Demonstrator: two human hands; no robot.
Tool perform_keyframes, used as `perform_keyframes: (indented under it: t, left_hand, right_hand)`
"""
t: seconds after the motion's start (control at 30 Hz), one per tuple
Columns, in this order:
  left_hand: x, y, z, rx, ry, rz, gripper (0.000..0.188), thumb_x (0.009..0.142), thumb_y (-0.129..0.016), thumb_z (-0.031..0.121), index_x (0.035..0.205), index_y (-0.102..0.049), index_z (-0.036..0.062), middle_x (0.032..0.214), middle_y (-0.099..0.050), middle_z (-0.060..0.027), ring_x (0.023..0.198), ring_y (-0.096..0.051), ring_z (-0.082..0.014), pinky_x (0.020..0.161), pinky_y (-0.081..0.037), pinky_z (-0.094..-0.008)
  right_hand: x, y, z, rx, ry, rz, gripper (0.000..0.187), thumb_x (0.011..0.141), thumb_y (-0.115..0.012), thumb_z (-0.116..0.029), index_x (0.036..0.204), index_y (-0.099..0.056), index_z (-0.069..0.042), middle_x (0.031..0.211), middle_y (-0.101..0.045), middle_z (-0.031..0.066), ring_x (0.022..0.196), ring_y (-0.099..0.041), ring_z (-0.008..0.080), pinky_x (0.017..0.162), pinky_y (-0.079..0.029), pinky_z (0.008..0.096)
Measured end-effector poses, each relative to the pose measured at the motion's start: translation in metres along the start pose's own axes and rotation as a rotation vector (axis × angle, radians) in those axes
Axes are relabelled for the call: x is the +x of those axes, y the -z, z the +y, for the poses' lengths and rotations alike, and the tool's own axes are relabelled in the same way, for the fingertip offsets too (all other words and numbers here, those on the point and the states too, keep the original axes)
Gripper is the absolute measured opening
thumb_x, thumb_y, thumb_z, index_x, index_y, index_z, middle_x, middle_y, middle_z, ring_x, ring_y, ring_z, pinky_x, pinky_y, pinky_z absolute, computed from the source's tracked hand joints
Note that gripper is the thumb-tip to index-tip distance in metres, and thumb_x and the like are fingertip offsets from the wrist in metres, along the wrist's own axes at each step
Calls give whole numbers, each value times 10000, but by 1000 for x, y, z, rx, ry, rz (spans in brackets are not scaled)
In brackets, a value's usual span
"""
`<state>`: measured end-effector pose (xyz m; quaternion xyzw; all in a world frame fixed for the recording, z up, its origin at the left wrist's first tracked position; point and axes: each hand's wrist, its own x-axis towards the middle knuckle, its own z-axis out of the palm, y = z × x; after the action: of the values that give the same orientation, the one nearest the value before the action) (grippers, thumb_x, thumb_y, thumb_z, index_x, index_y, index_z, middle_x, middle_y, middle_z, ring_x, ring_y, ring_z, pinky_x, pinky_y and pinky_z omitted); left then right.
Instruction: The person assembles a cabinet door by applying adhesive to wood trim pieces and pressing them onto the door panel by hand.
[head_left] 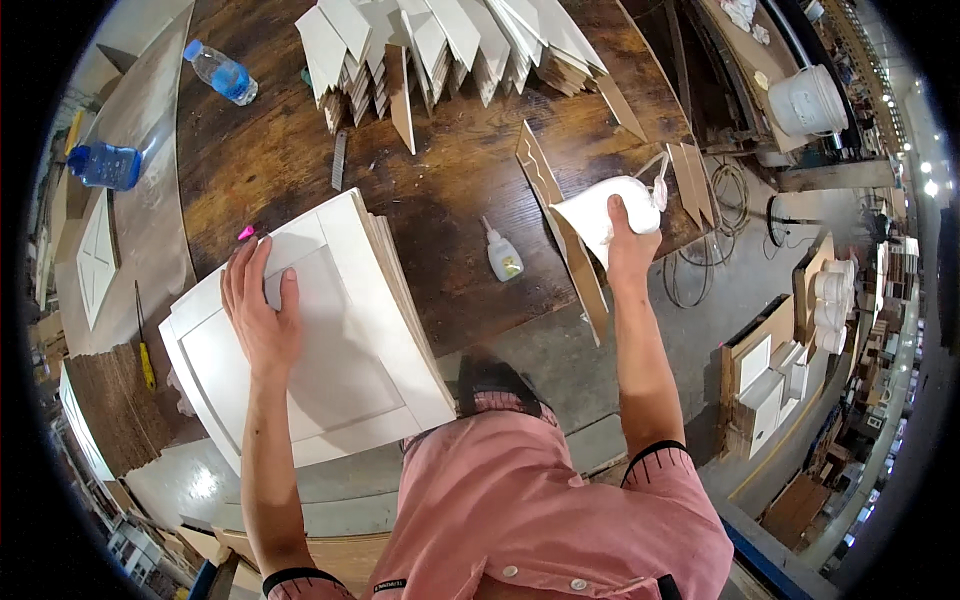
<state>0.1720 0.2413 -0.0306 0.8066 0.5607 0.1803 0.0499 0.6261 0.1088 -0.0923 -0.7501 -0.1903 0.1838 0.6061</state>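
My left hand (265,315) lies with its fingers spread on the top of a stack of white framed panels (360,330) at the near left of the table. In my right hand (632,250) is a white, cone-shaped glue bag (590,208) with a twisted tail, its narrow end pointing left. The tip is at a long brown board strip (580,275), which carries a wavy white line of glue at its far end. Between the strip and the stack lies a small squeeze bottle (504,256) with a thin nozzle. A pink cap (246,232) sits near my left fingertips.
Leaning rows of white panels (430,40) occupy the table's far side. Water bottles (222,75) stand at the left. A metal ruler (339,160) lies beyond the stack, a yellow screwdriver (146,362) at far left. Brown strips (690,185) overhang the right edge; a white bucket (806,102) stands beyond.
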Motion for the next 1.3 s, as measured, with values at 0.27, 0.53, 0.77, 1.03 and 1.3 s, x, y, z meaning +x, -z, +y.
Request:
perform_keyframes:
  t: [0.27,0.53,0.77,1.03,1.3]
  left_hand:
    - [1,-2,2,-26,-9,12,451,1014,-655,219,1449,-598,115,1496,-567,-143,1434,-461,-381,1243,-285,-520]
    - [1,-3,-2,-13,-28,13,454,1012,-654,213,1451,-599,113,1494,-573,-143,1430,-470,-374,1236,-296,-519]
    - [2,-1,2,-21,-20,-2,458,1011,-648,202,1456,-597,107,1518,-566,-117,1432,-472,-358,1237,-301,-506]
    - [3,-4,-2,-24,-53,6,451,1021,-636,212,1459,-600,108,1532,-562,-97,1447,-462,-333,1247,-285,-496]
    - [2,-6,-5,26,-55,6,456,1040,-619,237,1478,-580,113,1520,-570,-94,1447,-464,-331,1243,-296,-493]
  right_hand:
    - [-6,27,8,28,-42,99,373,941,-826,-147,1223,-703,63,1134,-734,72,1013,-670,170,914,-525,326]
    - [-39,44,-2,2,-95,117,379,935,-826,-134,1227,-696,68,1131,-726,72,1027,-664,166,920,-517,321]
    - [-59,74,19,-58,115,120,391,935,-819,-110,1246,-674,78,1147,-715,71,1038,-648,155,922,-514,314]
    - [-81,100,18,-129,-14,101,776,924,-808,-85,1560,-404,101,1001,-695,27,816,-623,95,703,-514,249]
    - [-102,128,20,-7,-142,171,821,920,-793,-40,1602,-349,66,1010,-680,27,854,-623,98,740,-531,254]
